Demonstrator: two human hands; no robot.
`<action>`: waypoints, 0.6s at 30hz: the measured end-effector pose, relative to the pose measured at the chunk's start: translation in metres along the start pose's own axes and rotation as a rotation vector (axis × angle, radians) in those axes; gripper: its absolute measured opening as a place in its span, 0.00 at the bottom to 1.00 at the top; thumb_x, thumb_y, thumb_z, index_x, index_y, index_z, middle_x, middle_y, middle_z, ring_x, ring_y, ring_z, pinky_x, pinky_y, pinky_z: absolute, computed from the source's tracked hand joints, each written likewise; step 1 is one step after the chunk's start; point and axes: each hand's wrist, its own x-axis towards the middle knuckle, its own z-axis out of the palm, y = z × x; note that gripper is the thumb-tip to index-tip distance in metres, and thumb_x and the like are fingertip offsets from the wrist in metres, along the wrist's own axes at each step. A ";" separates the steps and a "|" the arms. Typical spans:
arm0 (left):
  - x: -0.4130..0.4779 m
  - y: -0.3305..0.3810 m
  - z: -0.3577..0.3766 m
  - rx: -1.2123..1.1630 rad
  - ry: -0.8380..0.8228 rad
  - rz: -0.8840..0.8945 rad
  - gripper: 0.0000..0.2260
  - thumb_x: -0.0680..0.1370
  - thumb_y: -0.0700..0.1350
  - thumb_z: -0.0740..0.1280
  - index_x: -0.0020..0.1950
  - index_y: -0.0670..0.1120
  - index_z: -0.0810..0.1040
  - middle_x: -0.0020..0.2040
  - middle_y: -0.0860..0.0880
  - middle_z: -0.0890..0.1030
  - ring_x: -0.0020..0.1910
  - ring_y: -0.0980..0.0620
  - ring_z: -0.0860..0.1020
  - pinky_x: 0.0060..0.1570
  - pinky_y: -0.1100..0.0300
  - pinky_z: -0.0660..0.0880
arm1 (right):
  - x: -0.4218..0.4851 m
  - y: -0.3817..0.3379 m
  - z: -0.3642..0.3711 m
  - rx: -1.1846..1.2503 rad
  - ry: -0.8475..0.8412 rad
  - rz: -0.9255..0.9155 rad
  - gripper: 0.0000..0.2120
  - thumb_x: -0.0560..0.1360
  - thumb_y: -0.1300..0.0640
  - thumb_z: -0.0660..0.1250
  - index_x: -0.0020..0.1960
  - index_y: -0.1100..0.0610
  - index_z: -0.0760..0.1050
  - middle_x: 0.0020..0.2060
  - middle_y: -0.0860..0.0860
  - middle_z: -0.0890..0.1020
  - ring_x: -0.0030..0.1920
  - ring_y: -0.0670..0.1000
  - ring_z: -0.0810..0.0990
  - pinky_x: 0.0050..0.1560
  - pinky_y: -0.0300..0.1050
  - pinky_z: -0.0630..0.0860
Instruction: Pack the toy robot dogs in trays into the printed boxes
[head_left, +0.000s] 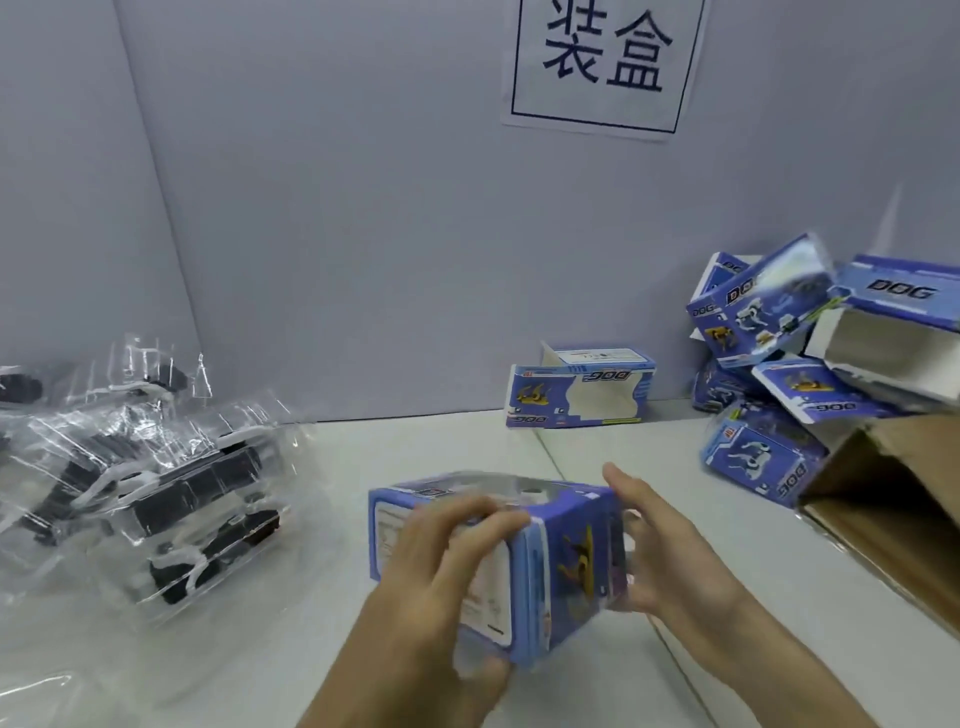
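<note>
The box (571, 566) is caught between both hands just above the counter (415, 447), at the near middle of the view. Its long axis seems to run from far left to near right, though blur makes that uncertain. The left hand (447, 566) grips the near left end, fingers curled over the white panel and thumb underneath. The right hand (670, 551) lies flat against the right end, fingers straight and holding nothing. Clear plastic (493, 479) shows along the box's top edge; it is probably a tray, but it is too blurred to say how far in it sits. Since the right end faces the right hand, that hand is the better placed to push or close, while the left hand braces. The bagged trays (171, 488) with 1 or more dark toy dogs lie well apart to the left, nearer the left hand. A spare box (579, 392) stands at the wall beyond. A box pile (769, 322) and a brown carton (893, 499) crowd the right side, near the right forearm, which could brush them on a wide swing. Nothing lies between the hands and the box.
</note>
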 end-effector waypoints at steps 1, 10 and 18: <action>-0.002 0.005 0.010 0.039 -0.013 0.067 0.40 0.60 0.48 0.81 0.69 0.52 0.69 0.66 0.52 0.70 0.64 0.51 0.73 0.57 0.53 0.79 | -0.006 -0.002 -0.012 -0.009 -0.046 0.092 0.26 0.68 0.35 0.66 0.59 0.50 0.80 0.55 0.52 0.85 0.51 0.59 0.85 0.47 0.58 0.82; -0.010 -0.004 0.057 0.047 -0.239 0.034 0.51 0.59 0.53 0.84 0.76 0.50 0.61 0.75 0.45 0.62 0.64 0.43 0.78 0.49 0.53 0.81 | -0.040 -0.013 -0.100 0.303 0.336 -0.202 0.21 0.72 0.49 0.64 0.60 0.57 0.81 0.52 0.59 0.86 0.45 0.58 0.85 0.37 0.52 0.84; -0.041 -0.038 0.058 0.061 -0.325 -0.189 0.31 0.64 0.60 0.64 0.67 0.54 0.67 0.71 0.54 0.63 0.40 0.52 0.85 0.24 0.72 0.72 | -0.011 -0.024 -0.174 0.359 1.131 -0.771 0.06 0.81 0.52 0.65 0.54 0.48 0.68 0.65 0.54 0.74 0.64 0.50 0.75 0.68 0.55 0.73</action>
